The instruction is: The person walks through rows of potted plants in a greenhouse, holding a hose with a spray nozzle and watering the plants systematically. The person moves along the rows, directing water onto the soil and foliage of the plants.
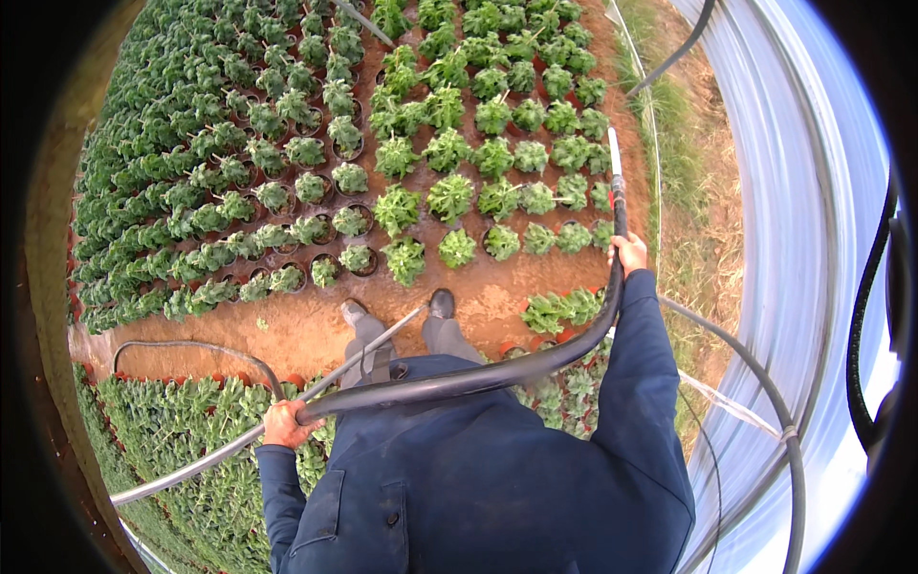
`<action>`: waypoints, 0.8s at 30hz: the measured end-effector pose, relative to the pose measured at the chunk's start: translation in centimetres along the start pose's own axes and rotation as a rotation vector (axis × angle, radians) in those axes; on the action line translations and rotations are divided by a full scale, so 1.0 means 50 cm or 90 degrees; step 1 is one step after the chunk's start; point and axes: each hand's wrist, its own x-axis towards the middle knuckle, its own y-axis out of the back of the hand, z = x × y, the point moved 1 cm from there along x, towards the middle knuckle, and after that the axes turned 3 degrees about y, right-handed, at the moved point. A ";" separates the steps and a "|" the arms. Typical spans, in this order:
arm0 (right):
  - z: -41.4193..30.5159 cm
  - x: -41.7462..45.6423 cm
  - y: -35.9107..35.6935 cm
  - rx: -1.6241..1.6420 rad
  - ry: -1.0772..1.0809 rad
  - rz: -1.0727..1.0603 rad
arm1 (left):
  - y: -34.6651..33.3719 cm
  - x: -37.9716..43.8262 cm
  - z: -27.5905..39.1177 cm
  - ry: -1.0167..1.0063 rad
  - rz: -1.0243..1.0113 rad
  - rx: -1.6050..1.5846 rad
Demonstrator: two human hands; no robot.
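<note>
A thick black hose [459, 382] sweeps across the front of my body, from one hand to the other. My left hand [287, 423] grips it low on the left, beside a grey metal pole [193, 466]. On the right, with the arm stretched forward, my right hand [630, 252] holds the hose close to its end. A pale nozzle tube [614, 152] extends beyond that hand, past dark and red wrapping. It points toward the edge of the potted leafy plants [450, 197]. I cannot tell whether water is coming out.
A bare dirt path [287, 326] runs between two plant beds, with my feet on it. More potted plants [179, 409] grow behind at the left and beside me [559, 310]. A hose loop [193, 344] lies across the path. Plastic sheeting [774, 179] and curved frame pipes [753, 366] stand at right.
</note>
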 end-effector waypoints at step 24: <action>0.117 -0.076 0.014 0.011 -0.100 -0.041 | 0.017 0.027 0.017 0.020 -0.128 0.038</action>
